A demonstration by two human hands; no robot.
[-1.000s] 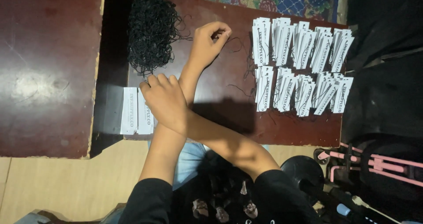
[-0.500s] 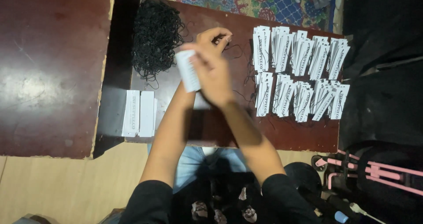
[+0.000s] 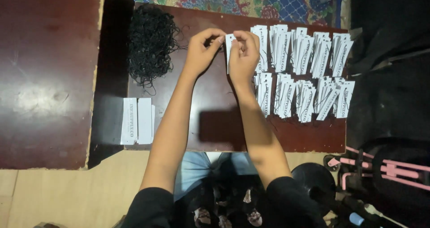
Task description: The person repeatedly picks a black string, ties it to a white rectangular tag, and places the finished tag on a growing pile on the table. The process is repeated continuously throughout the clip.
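A white paper tag [image 3: 230,46] is pinched upright between both hands above the dark wooden board [image 3: 215,129], seen from the head camera. The left hand [image 3: 202,53] and right hand [image 3: 244,55] close their fingertips on it. A black string pile [image 3: 150,44] lies left; rows of finished tags [image 3: 304,73] lie right.

Both forearms extend forward from black sleeves, bare from elbow to wrist, converging toward each other. Left hand [image 3: 202,51] is raised, fingers curled, thumb and forefinger pinched together at the tips. Right hand [image 3: 244,55] sits just beside it, fingers bent inward, fingertips nearly meeting the left's.
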